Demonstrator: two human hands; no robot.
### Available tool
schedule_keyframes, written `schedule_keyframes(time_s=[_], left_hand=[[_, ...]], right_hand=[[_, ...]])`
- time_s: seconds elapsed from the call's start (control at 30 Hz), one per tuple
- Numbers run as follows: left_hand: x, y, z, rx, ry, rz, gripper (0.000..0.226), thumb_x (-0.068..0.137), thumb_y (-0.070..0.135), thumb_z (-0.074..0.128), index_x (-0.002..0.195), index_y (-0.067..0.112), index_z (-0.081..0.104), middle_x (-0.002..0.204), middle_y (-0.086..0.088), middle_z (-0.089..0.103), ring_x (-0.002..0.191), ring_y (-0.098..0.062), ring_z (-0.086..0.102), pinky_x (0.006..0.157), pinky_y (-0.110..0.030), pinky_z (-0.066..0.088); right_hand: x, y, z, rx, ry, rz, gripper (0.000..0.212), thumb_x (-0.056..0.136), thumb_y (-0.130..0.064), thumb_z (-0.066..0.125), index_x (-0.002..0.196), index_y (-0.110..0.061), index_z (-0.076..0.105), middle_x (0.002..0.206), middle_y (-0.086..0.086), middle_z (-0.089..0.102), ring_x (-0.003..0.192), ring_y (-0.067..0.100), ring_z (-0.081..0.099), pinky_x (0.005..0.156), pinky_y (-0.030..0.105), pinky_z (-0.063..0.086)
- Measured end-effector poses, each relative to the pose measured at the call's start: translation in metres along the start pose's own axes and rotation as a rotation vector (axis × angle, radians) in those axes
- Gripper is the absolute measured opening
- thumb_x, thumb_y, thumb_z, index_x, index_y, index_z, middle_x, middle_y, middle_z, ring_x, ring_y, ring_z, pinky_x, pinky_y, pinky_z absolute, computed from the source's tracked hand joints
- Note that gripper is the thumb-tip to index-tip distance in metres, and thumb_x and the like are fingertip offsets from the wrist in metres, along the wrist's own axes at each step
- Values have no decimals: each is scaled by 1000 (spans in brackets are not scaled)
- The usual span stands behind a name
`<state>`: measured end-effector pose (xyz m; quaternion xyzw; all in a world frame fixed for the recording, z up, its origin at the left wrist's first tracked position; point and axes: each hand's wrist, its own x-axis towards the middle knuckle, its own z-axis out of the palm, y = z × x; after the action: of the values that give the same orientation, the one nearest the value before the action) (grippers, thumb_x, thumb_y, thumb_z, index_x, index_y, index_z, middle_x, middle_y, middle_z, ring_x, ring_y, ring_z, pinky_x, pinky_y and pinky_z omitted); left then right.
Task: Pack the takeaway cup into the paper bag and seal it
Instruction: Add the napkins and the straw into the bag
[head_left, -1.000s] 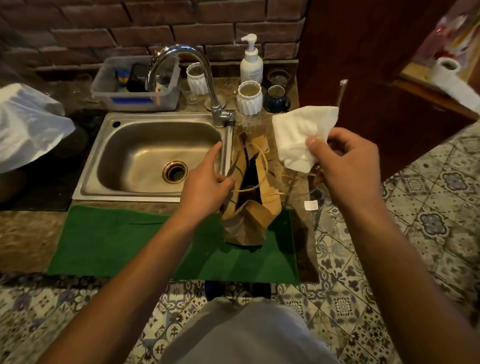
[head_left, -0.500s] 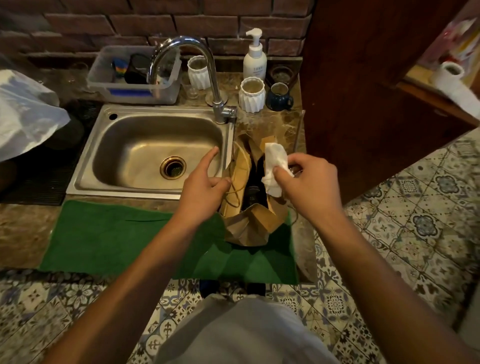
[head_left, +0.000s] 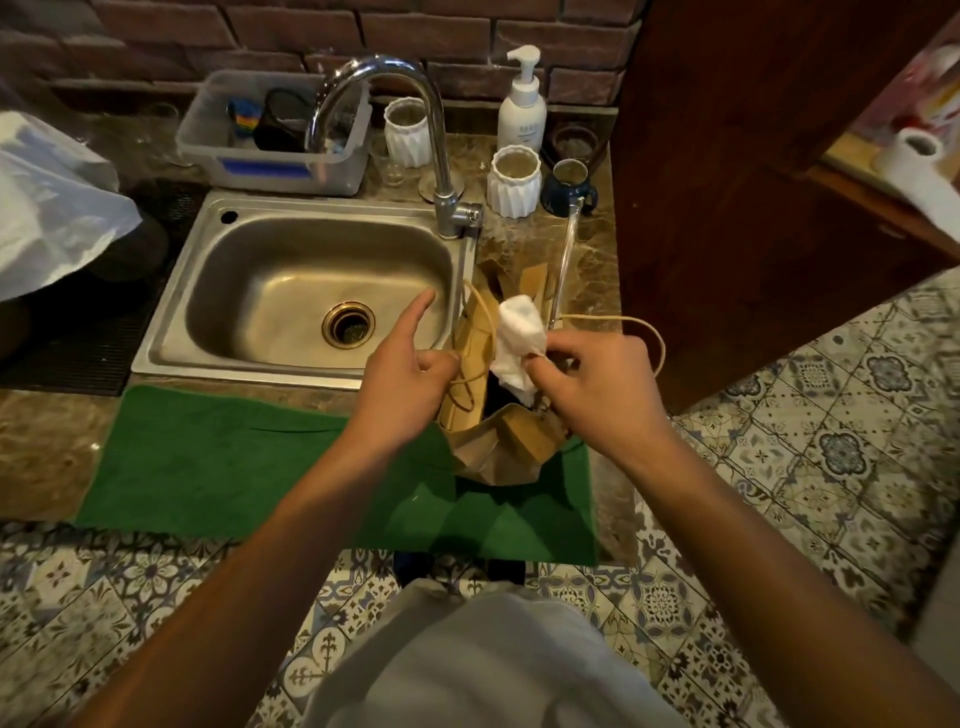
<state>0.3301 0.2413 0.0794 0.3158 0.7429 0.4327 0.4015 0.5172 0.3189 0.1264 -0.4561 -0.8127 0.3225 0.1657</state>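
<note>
A brown paper bag (head_left: 511, 441) with string handles stands open on the green mat (head_left: 249, 467), right of the sink. Something dark sits deep inside the bag; I cannot tell whether it is the cup. My left hand (head_left: 410, 379) pinches the bag's left wall and handle, forefinger pointing up. My right hand (head_left: 597, 389) holds a crumpled white napkin (head_left: 519, 338) at the bag's mouth, its lower part inside the opening. A clear wrapped straw (head_left: 563, 265) leans up out of the bag's right side.
The steel sink (head_left: 311, 291) and tall tap (head_left: 441, 156) lie to the left. Behind the bag stand white ribbed cups (head_left: 514, 179), a blue mug (head_left: 566, 184) and a soap pump bottle (head_left: 522, 109). A wooden cabinet (head_left: 753, 182) rises on the right. The counter edge runs just under the mat.
My right hand brought the napkin down from beside the bag, crumpled it, and pushed it into the bag's mouth. My left hand kept its grip on the bag's left side.
</note>
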Motion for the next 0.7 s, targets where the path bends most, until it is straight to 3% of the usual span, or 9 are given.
schedule_keyframes(time_s=[0.1, 0.17, 0.3, 0.4, 0.5, 0.6, 0.7], left_hand=[[-2, 5, 2, 42, 7, 48, 72, 97, 18, 64, 155, 44, 31, 60, 5, 67, 61, -14, 64, 69, -36, 56], [-2, 7, 2, 53, 26, 63, 71, 97, 18, 63, 156, 43, 31, 56, 8, 61, 56, -9, 57, 63, -31, 52], [-3, 7, -4, 43, 53, 58, 69, 99, 16, 62, 155, 43, 33, 55, 6, 55, 51, -7, 49, 57, -29, 46], [-7, 9, -6, 42, 38, 62, 69, 100, 17, 62, 155, 44, 31, 62, -5, 63, 58, -16, 59, 65, -41, 56], [-9, 10, -4, 47, 26, 48, 70, 100, 19, 62, 156, 45, 28, 70, -5, 71, 69, -19, 69, 78, -45, 59], [-12, 9, -5, 36, 10, 57, 71, 100, 18, 61, 157, 43, 27, 67, -4, 70, 69, -19, 70, 77, -40, 59], [-15, 9, -7, 36, -1, 55, 71, 101, 17, 61, 158, 41, 26, 54, 9, 62, 54, -2, 58, 67, -28, 52]], right_hand=[[1, -3, 1, 105, -131, 42, 11, 96, -26, 70, 89, -25, 78, 67, -8, 71, 51, 6, 66, 52, 20, 51], [3, -3, 1, 23, -229, 39, 12, 95, -28, 70, 88, -25, 79, 64, -7, 69, 52, 6, 64, 55, 26, 53], [12, -1, -7, -525, -321, 3, 19, 95, -33, 63, 103, -26, 77, 73, -4, 62, 68, 20, 59, 58, 30, 44], [16, -5, -6, -748, -315, 23, 15, 96, -31, 62, 100, -22, 74, 70, -2, 53, 70, 24, 55, 59, 31, 42], [20, -12, 4, -826, -322, 43, 11, 95, -25, 63, 94, -18, 71, 63, -2, 40, 65, 23, 50, 59, 32, 41], [25, -16, 13, -878, -304, 32, 28, 95, -24, 65, 70, -20, 53, 61, -2, 39, 55, 19, 42, 57, 33, 38], [33, -14, 18, -914, -275, 24, 44, 97, -25, 63, 62, -21, 36, 60, -1, 40, 60, 22, 48, 54, 31, 35]])
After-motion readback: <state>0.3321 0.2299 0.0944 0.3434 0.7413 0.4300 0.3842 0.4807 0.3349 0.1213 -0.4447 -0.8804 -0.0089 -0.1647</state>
